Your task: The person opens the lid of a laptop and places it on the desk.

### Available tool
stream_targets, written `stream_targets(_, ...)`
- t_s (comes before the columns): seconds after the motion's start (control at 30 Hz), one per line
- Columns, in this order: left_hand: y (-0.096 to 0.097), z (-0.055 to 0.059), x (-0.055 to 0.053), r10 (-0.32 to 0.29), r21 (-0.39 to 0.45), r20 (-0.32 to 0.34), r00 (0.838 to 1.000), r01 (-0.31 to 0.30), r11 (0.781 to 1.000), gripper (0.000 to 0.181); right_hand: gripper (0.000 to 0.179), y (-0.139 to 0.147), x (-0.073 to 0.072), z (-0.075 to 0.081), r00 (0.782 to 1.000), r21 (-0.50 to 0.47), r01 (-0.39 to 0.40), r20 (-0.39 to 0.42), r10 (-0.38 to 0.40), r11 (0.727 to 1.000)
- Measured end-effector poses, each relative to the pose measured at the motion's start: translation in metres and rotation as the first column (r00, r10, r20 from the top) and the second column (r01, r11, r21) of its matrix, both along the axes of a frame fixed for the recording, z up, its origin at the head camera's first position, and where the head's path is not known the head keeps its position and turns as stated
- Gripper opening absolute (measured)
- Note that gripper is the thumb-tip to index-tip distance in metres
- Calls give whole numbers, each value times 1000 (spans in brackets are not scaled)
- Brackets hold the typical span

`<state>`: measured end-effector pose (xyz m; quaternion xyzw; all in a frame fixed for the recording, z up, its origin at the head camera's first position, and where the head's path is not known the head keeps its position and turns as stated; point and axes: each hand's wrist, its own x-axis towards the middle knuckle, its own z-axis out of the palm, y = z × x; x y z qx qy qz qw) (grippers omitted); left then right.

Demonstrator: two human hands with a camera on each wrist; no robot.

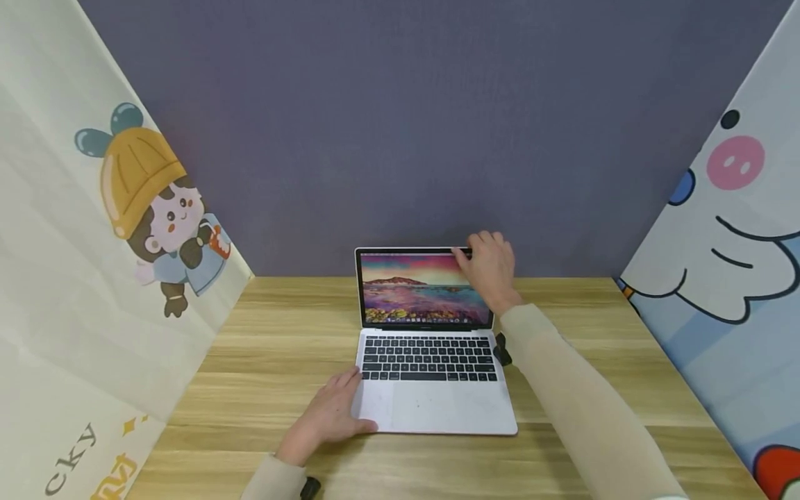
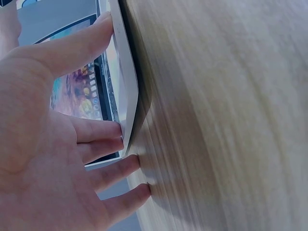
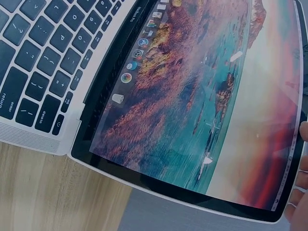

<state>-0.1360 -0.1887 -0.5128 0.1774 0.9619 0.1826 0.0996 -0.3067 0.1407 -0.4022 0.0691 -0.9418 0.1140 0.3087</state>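
A silver laptop (image 1: 437, 413) lies unfolded on the wooden table, its lit screen (image 1: 412, 288) raised and showing a colourful seaside picture. My right hand (image 1: 490, 264) grips the top right of the lid, thumb on the front bezel and fingers over the upper edge. In the right wrist view its fingertips (image 3: 299, 180) show at the lid's edge. My left hand (image 1: 332, 410) rests at the base's front left corner, thumb at the front edge. The left wrist view shows its fingers (image 2: 115, 173) spread and fairly straight, two against the laptop's side and two touching the table.
The wooden table (image 1: 269, 361) meets a dark grey wall panel (image 1: 400, 125) just behind the laptop. Printed cartoon sheets stand at the left (image 1: 56, 243) and right (image 1: 706, 347). Small black pieces (image 1: 502, 349) show beside the sleeves.
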Motion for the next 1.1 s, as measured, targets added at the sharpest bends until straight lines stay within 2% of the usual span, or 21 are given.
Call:
stream_targets(0.3,0,-2,1,-8,-5,-2,1000,8,1000,109,39,0,1,4,998,54,3,61,-7,999)
stream_targets(0.5,1,1,2,-4,-2,10,1000,4,1000,110,39,3,7,8,991,62,-32,131,23,998)
stream_targets(0.63,1,3,3,0,0,3,1000,0,1000,110,45,6,9,9,977,62,-59,208,45,996)
stream_targets(0.77,0,2,2,-4,-7,0,1000,4,1000,109,53,9,8,4,958,90,-94,281,65,992)
stream_targets(0.97,0,0,1,-9,-15,-5,1000,9,1000,109,59,14,7,-4,944,86,-141,310,109,986)
stream_targets(1.1,0,1,1,-10,-11,-8,1000,10,1000,109,60,17,8,-4,927,77,-161,353,124,984)
